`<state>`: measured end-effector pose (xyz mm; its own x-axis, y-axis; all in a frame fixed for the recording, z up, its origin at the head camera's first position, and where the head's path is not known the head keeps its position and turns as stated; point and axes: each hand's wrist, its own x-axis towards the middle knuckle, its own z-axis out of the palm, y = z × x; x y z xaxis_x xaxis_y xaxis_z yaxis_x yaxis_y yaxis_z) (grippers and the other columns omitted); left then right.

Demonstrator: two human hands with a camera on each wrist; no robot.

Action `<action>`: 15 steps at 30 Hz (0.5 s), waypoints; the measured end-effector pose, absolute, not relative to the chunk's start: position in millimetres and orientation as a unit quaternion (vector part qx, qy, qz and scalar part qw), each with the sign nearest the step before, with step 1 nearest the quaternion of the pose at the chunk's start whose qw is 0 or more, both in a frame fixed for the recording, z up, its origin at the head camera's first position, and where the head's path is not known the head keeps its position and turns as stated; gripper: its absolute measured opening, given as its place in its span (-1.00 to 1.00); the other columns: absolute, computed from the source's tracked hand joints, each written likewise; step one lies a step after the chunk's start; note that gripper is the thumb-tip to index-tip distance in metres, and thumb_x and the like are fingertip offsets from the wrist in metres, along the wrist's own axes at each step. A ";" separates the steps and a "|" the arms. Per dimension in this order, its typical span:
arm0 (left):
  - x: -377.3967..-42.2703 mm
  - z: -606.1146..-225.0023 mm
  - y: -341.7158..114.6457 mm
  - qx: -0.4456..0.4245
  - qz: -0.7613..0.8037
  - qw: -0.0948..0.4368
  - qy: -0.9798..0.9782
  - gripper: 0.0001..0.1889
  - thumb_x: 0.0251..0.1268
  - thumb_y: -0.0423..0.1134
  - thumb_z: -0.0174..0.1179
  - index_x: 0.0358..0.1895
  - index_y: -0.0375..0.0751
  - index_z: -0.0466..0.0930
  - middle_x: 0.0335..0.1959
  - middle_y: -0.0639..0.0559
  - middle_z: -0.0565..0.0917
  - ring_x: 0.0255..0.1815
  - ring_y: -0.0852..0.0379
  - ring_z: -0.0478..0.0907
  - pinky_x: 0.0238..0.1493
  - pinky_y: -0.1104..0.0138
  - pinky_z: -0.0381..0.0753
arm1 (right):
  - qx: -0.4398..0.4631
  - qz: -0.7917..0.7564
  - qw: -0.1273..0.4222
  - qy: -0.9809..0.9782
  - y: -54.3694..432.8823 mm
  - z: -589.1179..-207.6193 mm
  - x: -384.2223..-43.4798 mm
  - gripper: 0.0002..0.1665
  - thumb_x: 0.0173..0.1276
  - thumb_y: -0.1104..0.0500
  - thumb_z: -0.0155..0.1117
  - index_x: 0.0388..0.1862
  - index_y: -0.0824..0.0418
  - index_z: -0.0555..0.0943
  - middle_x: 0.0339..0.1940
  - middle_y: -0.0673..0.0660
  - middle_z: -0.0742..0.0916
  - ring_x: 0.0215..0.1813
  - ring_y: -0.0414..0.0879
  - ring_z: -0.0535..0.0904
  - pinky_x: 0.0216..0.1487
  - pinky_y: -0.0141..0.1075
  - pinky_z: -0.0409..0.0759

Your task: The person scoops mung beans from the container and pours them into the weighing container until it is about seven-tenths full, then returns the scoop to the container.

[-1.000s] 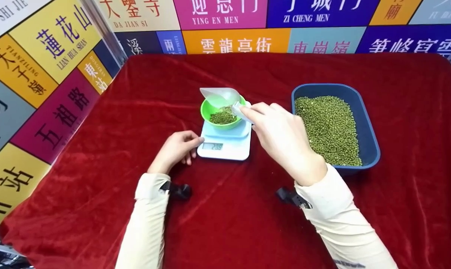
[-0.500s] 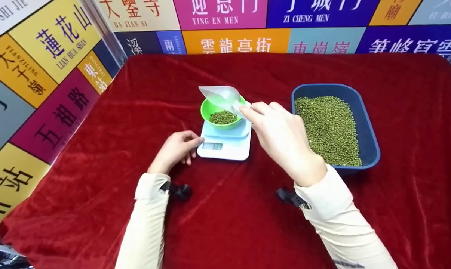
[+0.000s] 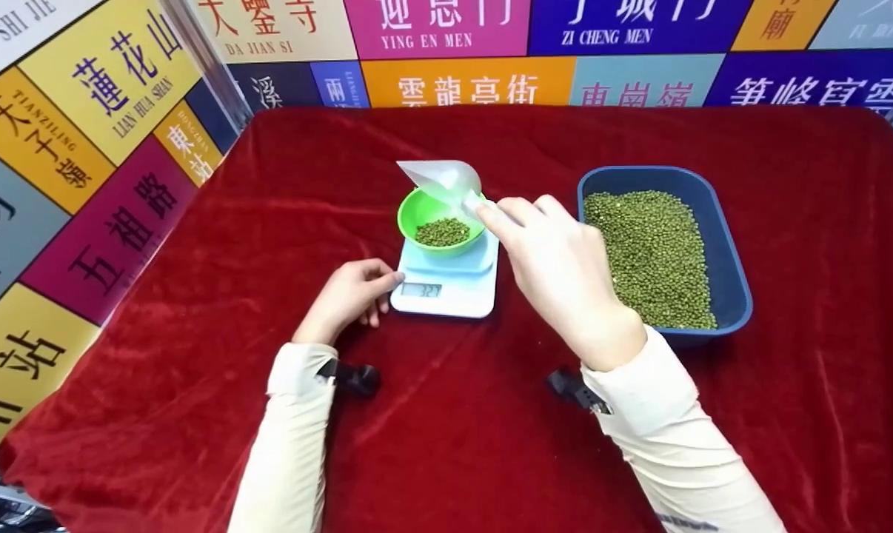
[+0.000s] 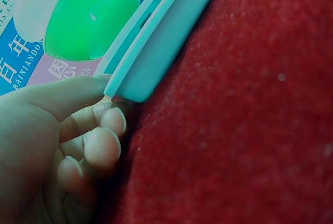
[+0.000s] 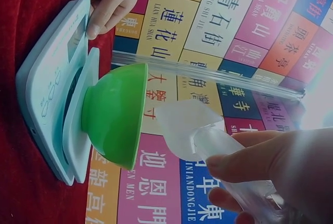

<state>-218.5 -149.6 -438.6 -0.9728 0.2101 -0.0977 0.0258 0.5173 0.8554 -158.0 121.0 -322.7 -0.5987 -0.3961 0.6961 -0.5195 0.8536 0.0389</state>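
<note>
A bright green bowl [image 3: 417, 215] with some green mung beans [image 3: 443, 232] in its bottom stands on a white kitchen scale [image 3: 461, 296], whose display reads about 327, the decimal point too small to make out. My right hand [image 3: 557, 274] grips the handle of a clear plastic scoop [image 3: 450, 178], held tilted above the bowl's rim. In the right wrist view the scoop [image 5: 190, 125] is apart from the bowl [image 5: 117, 114]. My left hand [image 3: 350, 296] pinches the scale's near left edge between thumb and forefinger, its other fingers curled beside it in the left wrist view.
A deep blue tub [image 3: 735, 296] of mung beans stands to the right of the scale, beside my right hand. Red velvet cloth [image 3: 446, 429] covers the table. Panels [image 3: 461, 81] with colourful lettering rise behind the table and on its left.
The scoop has lifted a little and moved slightly right over the bowl. Beans have dropped into the bowl, and the display has climbed from about 288 to 327. My left hand stays put.
</note>
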 end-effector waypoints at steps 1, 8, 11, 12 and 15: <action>-218.8 -438.3 -149.4 0.068 0.486 0.095 0.866 -0.68 0.12 0.10 0.15 -0.39 -0.12 0.55 -0.68 -0.17 0.54 -0.83 -0.02 0.46 -0.83 0.20 0.46 | 0.257 0.087 0.366 -0.890 121.4 -322.0 -158.0 -0.44 0.20 0.34 0.06 0.11 -0.18 0.46 -0.20 -0.11 0.63 -0.32 -0.04 0.49 -0.82 -0.23 0.32; -219.2 -438.2 -149.4 0.067 0.490 0.095 0.864 -0.67 0.11 0.10 0.16 -0.40 -0.12 0.55 -0.68 -0.17 0.53 -0.84 -0.01 0.45 -0.83 0.18 0.47 | 0.257 0.122 0.341 -0.896 125.9 -317.3 -156.2 -0.34 0.07 0.39 0.07 0.13 -0.15 0.47 -0.19 -0.09 0.63 -0.29 -0.06 0.50 -0.78 -0.23 0.33; -219.1 -437.9 -149.7 0.067 0.490 0.098 0.863 -0.66 0.11 0.10 0.16 -0.40 -0.13 0.55 -0.68 -0.17 0.54 -0.83 -0.01 0.46 -0.83 0.18 0.47 | 0.254 0.142 0.331 -0.898 129.4 -311.6 -153.5 -0.37 0.03 0.39 0.09 0.11 -0.07 0.50 -0.21 -0.05 0.65 -0.31 -0.05 0.53 -0.71 -0.19 0.40; -219.3 -437.5 -149.8 0.067 0.490 0.098 0.864 -0.66 0.11 0.10 0.16 -0.39 -0.13 0.55 -0.68 -0.17 0.54 -0.83 -0.01 0.46 -0.83 0.19 0.46 | 0.251 0.149 0.328 -0.898 130.8 -308.9 -152.3 -0.39 0.02 0.38 0.10 0.09 -0.03 0.51 -0.23 -0.03 0.65 -0.32 -0.04 0.54 -0.69 -0.17 0.42; -219.2 -438.9 -149.3 0.065 0.492 0.098 0.863 -0.66 0.10 0.10 0.17 -0.40 -0.13 0.55 -0.69 -0.17 0.53 -0.84 -0.01 0.46 -0.84 0.20 0.45 | 0.242 0.165 0.328 -0.898 136.1 -301.1 -147.4 -0.51 0.04 0.31 0.15 0.01 0.05 0.54 -0.29 0.02 0.66 -0.40 -0.01 0.57 -0.62 -0.11 0.47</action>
